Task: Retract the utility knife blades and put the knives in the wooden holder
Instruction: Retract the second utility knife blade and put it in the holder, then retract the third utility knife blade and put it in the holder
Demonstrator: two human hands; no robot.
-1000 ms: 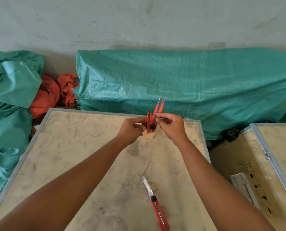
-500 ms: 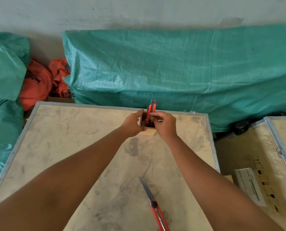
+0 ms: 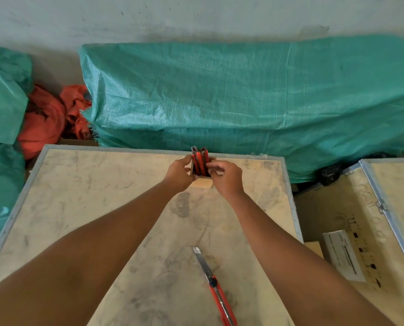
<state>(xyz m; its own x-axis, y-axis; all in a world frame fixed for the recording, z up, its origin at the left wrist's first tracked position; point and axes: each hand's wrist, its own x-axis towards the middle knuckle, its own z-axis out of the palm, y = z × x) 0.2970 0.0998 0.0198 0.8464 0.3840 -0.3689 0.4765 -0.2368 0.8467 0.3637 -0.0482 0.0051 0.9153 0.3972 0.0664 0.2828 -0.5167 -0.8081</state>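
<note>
A small wooden holder (image 3: 204,183) stands near the far edge of the plywood table (image 3: 78,196). Two red utility knives (image 3: 199,161) stand upright in it, side by side. My left hand (image 3: 178,174) grips the holder's left side. My right hand (image 3: 227,176) is at its right side, with fingertips pinching the right-hand knife just above the rim. A third red utility knife (image 3: 216,288) lies flat on the table near me, its silver blade extended and pointing away from me.
Green tarpaulin (image 3: 243,102) covers a bulk behind the table, with orange cloth (image 3: 45,123) at the back left. A second crate (image 3: 384,231) stands to the right with a white box (image 3: 342,255) on it.
The knife in my right hand has gone from raised and tilted above the holder down into it, beside the other knife. My left hand stayed on the holder.
</note>
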